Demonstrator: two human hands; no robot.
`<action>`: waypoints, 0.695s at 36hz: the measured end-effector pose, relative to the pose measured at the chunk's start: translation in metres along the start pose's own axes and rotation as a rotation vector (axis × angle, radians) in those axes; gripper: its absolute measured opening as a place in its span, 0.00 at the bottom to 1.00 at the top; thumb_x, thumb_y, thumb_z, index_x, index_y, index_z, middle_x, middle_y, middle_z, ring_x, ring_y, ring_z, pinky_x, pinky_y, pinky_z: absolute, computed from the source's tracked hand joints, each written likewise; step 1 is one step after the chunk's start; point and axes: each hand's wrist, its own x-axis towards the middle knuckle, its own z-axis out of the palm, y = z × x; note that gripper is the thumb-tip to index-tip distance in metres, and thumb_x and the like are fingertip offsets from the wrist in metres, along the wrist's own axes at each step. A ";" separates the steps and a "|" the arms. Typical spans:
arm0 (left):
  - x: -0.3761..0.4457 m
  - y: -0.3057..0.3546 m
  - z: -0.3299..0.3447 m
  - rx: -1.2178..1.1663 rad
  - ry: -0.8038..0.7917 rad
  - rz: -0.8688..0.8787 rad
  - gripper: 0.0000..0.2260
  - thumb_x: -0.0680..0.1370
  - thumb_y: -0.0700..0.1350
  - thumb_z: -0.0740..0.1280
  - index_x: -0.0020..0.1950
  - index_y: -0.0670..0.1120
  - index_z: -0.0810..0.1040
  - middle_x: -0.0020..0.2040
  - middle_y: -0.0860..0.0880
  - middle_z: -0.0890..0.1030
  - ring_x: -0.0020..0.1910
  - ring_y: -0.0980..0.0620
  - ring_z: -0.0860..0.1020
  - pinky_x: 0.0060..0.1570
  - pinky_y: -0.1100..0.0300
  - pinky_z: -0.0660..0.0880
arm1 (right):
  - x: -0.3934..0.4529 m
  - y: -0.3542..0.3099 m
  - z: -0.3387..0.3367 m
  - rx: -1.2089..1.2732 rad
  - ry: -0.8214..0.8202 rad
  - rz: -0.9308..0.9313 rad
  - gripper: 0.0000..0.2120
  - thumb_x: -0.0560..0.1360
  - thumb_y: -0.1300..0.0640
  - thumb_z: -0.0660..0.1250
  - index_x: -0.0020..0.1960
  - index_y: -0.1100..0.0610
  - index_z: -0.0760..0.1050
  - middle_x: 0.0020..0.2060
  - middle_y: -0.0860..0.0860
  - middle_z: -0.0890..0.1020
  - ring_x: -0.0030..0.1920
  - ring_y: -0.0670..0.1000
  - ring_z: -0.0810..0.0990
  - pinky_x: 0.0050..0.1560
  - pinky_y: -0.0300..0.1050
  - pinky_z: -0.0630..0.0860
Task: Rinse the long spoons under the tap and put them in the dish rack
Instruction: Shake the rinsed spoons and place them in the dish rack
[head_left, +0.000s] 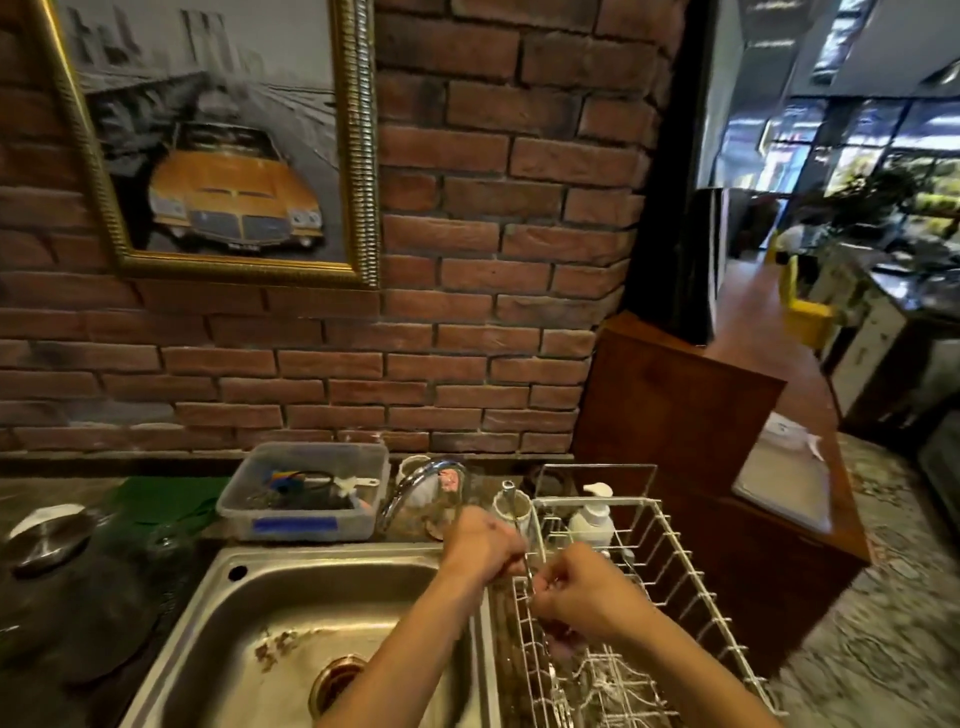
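I hold a long spoon (528, 569) at the near-left corner of the dish rack (670, 558), just right of the sink's (218, 618) right rim. Only a thin stretch of its handle shows between my hands; that stretch stands nearly upright, long axis running from twelve to six o'clock. Which end is the bowl I cannot tell, since both ends are hidden by my fingers and the blur.

My left hand (485, 543) is curled around the upper part of the handle, at about eleven o'clock from my right hand (582, 595). My right hand is closed too, its fingertips pinching the handle low down against the white rack wires.

The rack is a white wire basket; its floor near six o'clock holds a blurred tangle of metal cutlery (587, 680). At its far end stands a white pump bottle (592, 514).

The steel sink has brown scraps around its drain (335, 680). The chrome tap (415, 486) arches over at twelve o'clock. Behind the sink, at eleven o'clock, a clear plastic tub (304, 491) holds small dark oddments and a cable.
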 end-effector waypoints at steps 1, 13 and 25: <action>0.001 0.002 0.011 0.033 -0.012 0.008 0.04 0.74 0.35 0.73 0.39 0.42 0.82 0.31 0.46 0.81 0.25 0.55 0.78 0.30 0.62 0.75 | -0.001 0.006 -0.006 -0.007 0.012 0.003 0.04 0.76 0.66 0.68 0.45 0.60 0.74 0.47 0.61 0.81 0.38 0.55 0.83 0.47 0.55 0.84; 0.016 0.010 0.113 0.408 0.058 0.026 0.05 0.74 0.38 0.73 0.50 0.40 0.83 0.48 0.44 0.85 0.45 0.48 0.85 0.51 0.51 0.83 | 0.027 0.085 -0.052 -0.230 0.129 0.057 0.02 0.74 0.63 0.70 0.45 0.59 0.77 0.42 0.53 0.83 0.32 0.46 0.85 0.30 0.37 0.81; 0.032 -0.013 0.144 0.772 0.185 0.037 0.11 0.79 0.35 0.65 0.40 0.47 0.69 0.44 0.49 0.77 0.45 0.51 0.79 0.50 0.54 0.81 | 0.058 0.113 -0.046 -0.411 0.013 0.056 0.09 0.73 0.64 0.69 0.47 0.54 0.70 0.39 0.46 0.76 0.34 0.42 0.77 0.26 0.27 0.72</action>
